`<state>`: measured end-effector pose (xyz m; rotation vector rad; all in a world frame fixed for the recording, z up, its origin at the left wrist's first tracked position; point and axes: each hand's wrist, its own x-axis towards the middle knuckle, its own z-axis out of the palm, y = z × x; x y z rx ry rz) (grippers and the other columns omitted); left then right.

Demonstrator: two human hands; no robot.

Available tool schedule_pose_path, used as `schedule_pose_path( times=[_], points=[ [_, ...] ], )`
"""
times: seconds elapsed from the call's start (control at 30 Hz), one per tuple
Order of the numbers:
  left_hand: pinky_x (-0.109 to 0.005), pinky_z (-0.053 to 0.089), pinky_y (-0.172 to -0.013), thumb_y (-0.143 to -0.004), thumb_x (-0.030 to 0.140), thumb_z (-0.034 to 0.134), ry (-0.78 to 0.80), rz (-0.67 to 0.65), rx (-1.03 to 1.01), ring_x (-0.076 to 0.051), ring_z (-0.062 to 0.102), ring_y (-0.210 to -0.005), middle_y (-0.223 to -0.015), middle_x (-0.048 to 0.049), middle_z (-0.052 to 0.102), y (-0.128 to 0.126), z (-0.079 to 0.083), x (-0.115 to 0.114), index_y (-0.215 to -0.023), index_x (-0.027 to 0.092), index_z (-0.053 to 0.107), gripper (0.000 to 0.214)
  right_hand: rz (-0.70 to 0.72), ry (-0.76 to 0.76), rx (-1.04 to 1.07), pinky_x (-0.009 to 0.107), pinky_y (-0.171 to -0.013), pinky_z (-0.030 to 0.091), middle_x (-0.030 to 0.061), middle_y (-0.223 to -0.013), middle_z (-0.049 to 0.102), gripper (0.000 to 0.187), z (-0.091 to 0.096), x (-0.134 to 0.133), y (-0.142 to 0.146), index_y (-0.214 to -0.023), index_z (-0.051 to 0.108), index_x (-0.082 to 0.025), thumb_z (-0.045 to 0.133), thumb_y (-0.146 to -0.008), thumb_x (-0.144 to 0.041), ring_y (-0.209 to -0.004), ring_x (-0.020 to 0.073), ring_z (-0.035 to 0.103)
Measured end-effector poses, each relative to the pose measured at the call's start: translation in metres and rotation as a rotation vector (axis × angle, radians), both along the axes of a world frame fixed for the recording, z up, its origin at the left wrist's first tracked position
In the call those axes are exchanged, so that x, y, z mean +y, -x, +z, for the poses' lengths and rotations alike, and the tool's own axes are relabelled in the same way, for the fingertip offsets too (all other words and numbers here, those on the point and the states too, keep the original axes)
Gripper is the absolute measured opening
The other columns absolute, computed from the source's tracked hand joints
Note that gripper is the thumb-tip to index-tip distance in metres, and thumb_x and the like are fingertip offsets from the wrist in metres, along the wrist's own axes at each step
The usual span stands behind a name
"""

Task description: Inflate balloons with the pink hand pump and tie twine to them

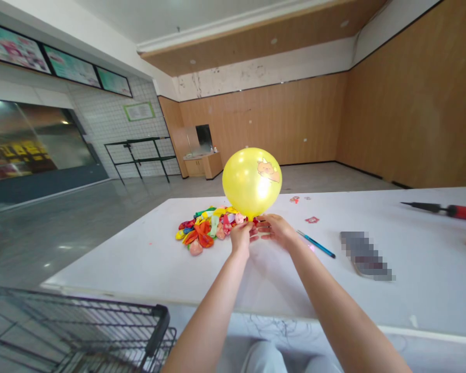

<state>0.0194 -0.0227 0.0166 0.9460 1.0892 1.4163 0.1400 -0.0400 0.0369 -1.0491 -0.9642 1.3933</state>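
A blown-up yellow balloon (pixel 251 180) with a small pig sticker on its upper right floats just above the white table (pixel 140 259). My left hand (pixel 241 235) is closed round the balloon's neck from below. My right hand (pixel 276 229) pinches at the same neck from the right, fingers pressed together. Both hands meet right under the balloon. Behind them lies a heap of several flat balloons (pixel 205 228) in mixed colours.
A blue pen (pixel 316 244) lies right of my hands, beside a blurred flat object (pixel 365 255). A red and black hand pump (pixel 446 210) rests at the far right. Small stickers (pixel 311 219) dot the table. A black wire trolley (pixel 101 331) stands at the lower left.
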Motion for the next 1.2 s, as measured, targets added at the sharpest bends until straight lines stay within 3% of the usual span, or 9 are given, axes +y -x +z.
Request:
schedule_pose_path(
  times=[0.1,0.23,0.57,0.63,0.73,0.83,0.97,1.07,1.2],
  points=[
    [-0.024,0.048,-0.045,-0.065,0.022,0.066,0.053,0.041,-0.048,-0.013,0.059,-0.049,-0.062,-0.0025,0.062,0.007,0.001,-0.013,-0.072,0.014,0.059,0.012,0.066,0.023,-0.015,0.028,-0.061,0.054,0.0079,-0.081,0.069,0.020,0.013,-0.018,-0.006,-0.090,0.064,-0.016,0.051,-0.088,-0.030,-0.070,0.0153,0.064],
    [-0.023,0.047,-0.045,-0.066,0.024,0.063,0.013,0.071,-0.045,-0.013,0.060,-0.049,-0.063,-0.0041,0.062,0.010,-0.014,-0.032,-0.073,0.014,0.057,0.014,0.095,-0.025,-0.027,0.029,-0.065,0.055,0.0092,-0.088,0.070,0.019,0.017,-0.053,-0.018,-0.094,0.065,-0.016,0.053,-0.089,-0.029,-0.075,0.0164,0.066],
    [-0.021,0.045,-0.043,-0.066,0.023,0.058,-0.188,0.143,0.015,-0.009,0.051,-0.044,-0.054,0.0026,0.053,0.004,-0.038,-0.044,-0.066,0.016,0.052,0.009,0.308,-0.106,-0.177,0.028,-0.067,0.054,0.0087,-0.083,0.071,0.042,-0.012,-0.195,-0.056,-0.095,0.069,-0.014,0.065,-0.079,-0.053,-0.073,0.0164,0.068],
    [-0.021,0.046,-0.043,-0.066,0.021,0.059,-0.192,0.149,0.017,-0.009,0.050,-0.043,-0.051,0.0035,0.052,0.003,-0.040,-0.042,-0.065,0.017,0.050,0.009,0.373,-0.044,-0.213,0.027,-0.064,0.053,0.0079,-0.081,0.071,0.042,-0.034,-0.214,-0.060,-0.095,0.070,-0.014,0.064,-0.079,-0.053,-0.071,0.0161,0.068],
    [-0.021,0.046,-0.042,-0.065,0.019,0.059,-0.170,0.137,0.001,-0.009,0.049,-0.041,-0.050,0.0042,0.050,0.000,-0.042,-0.039,-0.064,0.017,0.049,0.010,0.435,0.078,-0.271,0.026,-0.062,0.053,0.0070,-0.080,0.071,0.033,-0.088,-0.226,-0.067,-0.093,0.070,-0.015,0.065,-0.079,-0.044,-0.069,0.0155,0.067],
    [-0.020,0.046,-0.041,-0.066,0.016,0.057,-0.191,0.139,0.013,-0.009,0.049,-0.041,-0.049,0.0042,0.050,-0.002,-0.043,-0.039,-0.065,0.017,0.049,0.008,0.347,0.199,-0.411,0.025,-0.056,0.050,0.0050,-0.076,0.071,0.017,-0.157,-0.227,-0.073,-0.084,0.071,-0.016,0.065,-0.074,-0.029,-0.065,0.0145,0.065],
    [-0.020,0.046,-0.041,-0.067,0.013,0.055,-0.179,0.136,0.038,-0.008,0.049,-0.040,-0.049,0.0045,0.050,-0.005,-0.043,-0.040,-0.066,0.016,0.049,0.007,0.211,0.162,-0.751,0.027,-0.055,0.046,0.0029,-0.067,0.068,0.017,-0.234,-0.233,-0.077,-0.068,0.071,-0.018,0.062,-0.060,-0.006,-0.059,0.0158,0.059],
    [-0.021,0.047,-0.041,-0.068,0.012,0.053,-0.170,0.129,0.048,-0.009,0.049,-0.039,-0.048,0.0046,0.049,-0.006,-0.042,-0.041,-0.067,0.017,0.048,0.007,0.129,0.083,-0.944,0.032,-0.062,0.045,0.0032,-0.066,0.066,0.026,-0.267,-0.243,-0.075,-0.065,0.072,-0.019,0.059,-0.056,0.001,-0.064,0.0186,0.059],
    [-0.020,0.047,-0.042,-0.069,0.013,0.054,-0.174,0.122,0.058,-0.009,0.050,-0.040,-0.048,0.0046,0.049,-0.005,-0.042,-0.043,-0.068,0.017,0.049,0.007,0.080,0.076,-1.140,0.035,-0.067,0.042,0.0079,-0.075,0.065,0.022,-0.282,-0.253,-0.069,-0.062,0.069,-0.020,0.059,-0.060,-0.001,-0.072,0.0234,0.059]
  ],
)
